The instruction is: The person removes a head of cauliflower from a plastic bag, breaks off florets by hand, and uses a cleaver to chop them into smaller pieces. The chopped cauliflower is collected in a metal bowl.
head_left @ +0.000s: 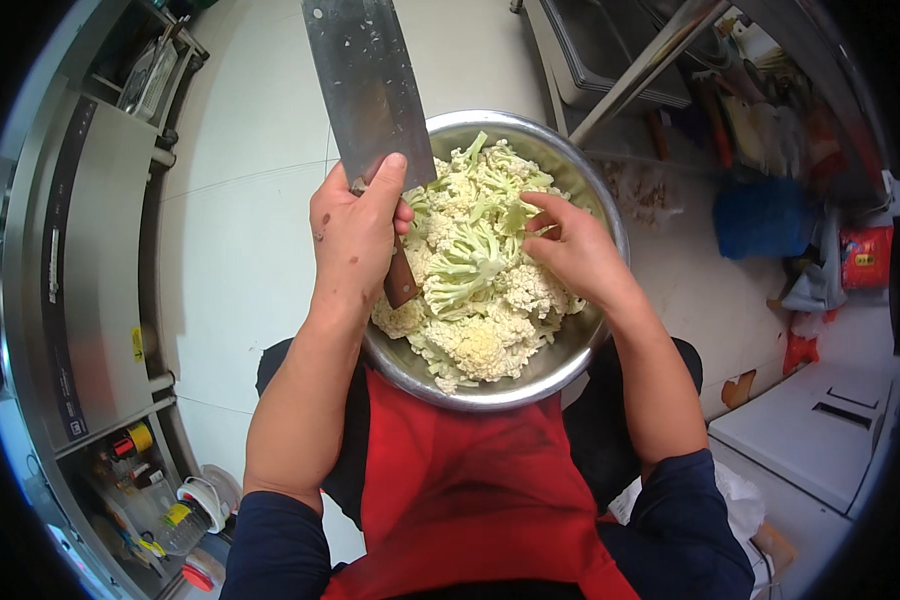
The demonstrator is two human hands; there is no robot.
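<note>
A wide steel bowl [494, 396] rests over my lap and red apron, heaped with pale cauliflower pieces [480, 340], some showing green-white stems. My left hand [355, 235] grips the wooden handle of a large cleaver [365, 80], whose broad blade points up and away, over the bowl's back left edge. My right hand [570, 245] is at the right side of the heap, fingers curved and apart at the cauliflower; I cannot tell whether the fingertips touch it.
At left stand a steel appliance [115, 270] and a low shelf with bottles [185, 520]. At right are a table leg [635, 70], stacked metal trays [580, 80], a blue plastic item [755, 220], bags and a white lidded unit [790, 430].
</note>
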